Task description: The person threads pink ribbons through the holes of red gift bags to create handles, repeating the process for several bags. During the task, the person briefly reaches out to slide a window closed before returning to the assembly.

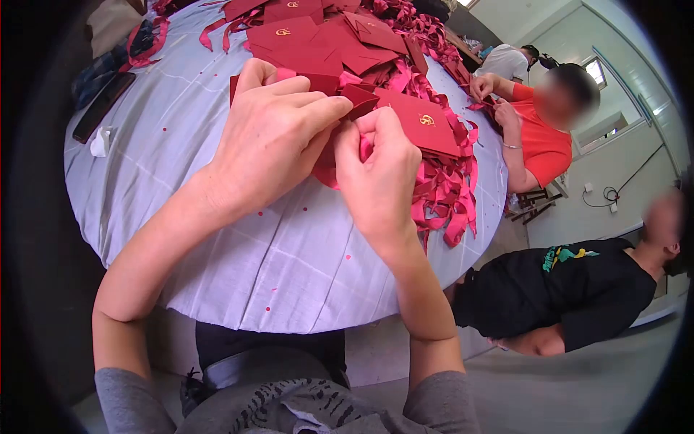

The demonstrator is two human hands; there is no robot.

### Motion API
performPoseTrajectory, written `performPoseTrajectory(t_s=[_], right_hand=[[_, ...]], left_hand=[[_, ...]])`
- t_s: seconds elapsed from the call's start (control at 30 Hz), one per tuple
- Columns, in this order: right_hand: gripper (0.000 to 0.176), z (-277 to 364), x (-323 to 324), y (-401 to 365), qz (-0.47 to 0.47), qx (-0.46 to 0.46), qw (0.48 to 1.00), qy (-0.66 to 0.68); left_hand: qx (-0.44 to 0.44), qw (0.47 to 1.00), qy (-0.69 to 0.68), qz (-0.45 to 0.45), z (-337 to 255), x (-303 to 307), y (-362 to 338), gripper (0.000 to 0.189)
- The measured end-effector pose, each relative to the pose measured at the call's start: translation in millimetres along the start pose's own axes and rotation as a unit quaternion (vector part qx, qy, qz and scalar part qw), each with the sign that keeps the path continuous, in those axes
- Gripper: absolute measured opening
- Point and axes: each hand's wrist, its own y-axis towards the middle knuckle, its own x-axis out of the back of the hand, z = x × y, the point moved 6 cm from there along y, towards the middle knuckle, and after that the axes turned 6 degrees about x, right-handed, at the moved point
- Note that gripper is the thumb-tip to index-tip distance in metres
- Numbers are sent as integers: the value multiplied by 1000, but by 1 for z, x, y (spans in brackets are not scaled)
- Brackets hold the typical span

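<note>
Tablecloth point(238, 253): spread pale and bare-looking nearest the body; dotted with small red flecks.
Right hand point(379, 170): raised over the cloth, back to the camera; fingertips pinched together on the near edge of the folded red flap point(359, 100), with a pink ribbon point(363, 148) showing under the fingers.
Left hand point(271, 134): held knuckles up, touching the right hand; fingertips clamped on the same flap from the left side.
Folded red flap: sat just beyond both sets of fingertips, point turned away to the right; equally near to both hands; could not tell whether joined to the envelope behind.
Gold-stamped envelope point(423, 123): lay just past the flap, long axis running away to the right.
Ribbon heap point(448, 192): trailed over the table's right edge.
Envelope pile point(311, 40): stacked at the far side.
Co-worker in orange point(542, 145): sat beyond the table, well apart.
</note>
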Motion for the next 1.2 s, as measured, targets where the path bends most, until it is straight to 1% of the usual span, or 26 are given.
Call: performPoseTrajectory(t_s=[0.03,0.07,0.1,0.13,0.17,0.2,0.23,0.3,0.37,0.43,0.5,0.6,0.63,0.7,0.73,0.77,0.83,0.87,0.93,0.97,1.03,1.07,1.1,1.13,1.17,1.2], right_hand=[[10,-14,-5,-1,34,-104,985,130],[11,-25,-11,-4,69,-204,942,256],[13,-21,-9,-3,101,-307,865,383],[13,-23,-10,-3,103,-307,865,383],[13,-25,-10,-2,91,-286,876,378],[14,-26,-10,-1,79,-264,886,373],[14,-28,-13,-2,80,-265,885,374],[13,-27,-12,1,79,-212,927,301],[14,-26,-13,-1,81,-213,929,292],[14,-25,-11,-1,79,-215,932,279],[15,-24,-11,-2,90,-267,901,331],[15,-27,-12,-1,84,-283,881,370],[15,-27,-12,-2,83,-283,882,367],[11,-25,-16,-5,85,-302,866,389],[9,-26,-19,-6,84,-303,848,426],[9,-27,-18,-6,82,-303,849,425],[11,-26,-17,-4,75,-294,832,465],[11,-27,-16,-3,75,-292,834,463],[12,-26,-15,-1,110,-255,867,413],[12,-26,-15,0,111,-252,867,414],[11,-24,-6,3,109,-176,931,300],[10,-23,0,4,79,-132,952,266],[12,-21,11,10,33,-64,976,205],[14,-17,22,15,-12,6,990,141],[18,-17,31,19,-25,10,993,117],[12,-20,33,23,-22,19,992,123]], left_hand=[[1,1000,1,-1,0,0,1,22],[1,1000,-1,-3,0,1,1,22],[14,1000,-3,7,2,0,2,22],[26,999,-5,18,3,0,3,21],[27,999,-3,18,4,2,4,21],[47,998,1,32,5,0,5,17],[66,997,4,47,7,-1,6,14],[75,996,-4,57,11,-3,8,16],[84,994,-11,68,12,-3,8,17],[114,989,-22,88,13,-5,8,19],[117,989,-26,91,13,-4,10,19],[111,990,-24,88,12,-4,9,19],[104,991,-20,82,10,-4,8,19],[92,992,-28,79,8,-2,8,20],[81,993,-33,76,6,-1,8,20],[80,993,-35,76,6,-2,8,20],[77,994,-31,68,4,-4,8,21],[77,994,-32,65,4,-3,8,21],[73,993,-22,85,5,-3,7,23],[73,994,-20,82,5,-2,8,23],[83,992,-14,90,7,-2,8,26],[84,992,-10,91,7,-3,6,26],[87,993,-19,81,8,-3,5,26],[91,993,-29,70,9,-2,4,26],[93,993,-27,69,10,-3,4,26],[84,994,-35,61,9,-2,3,25]])
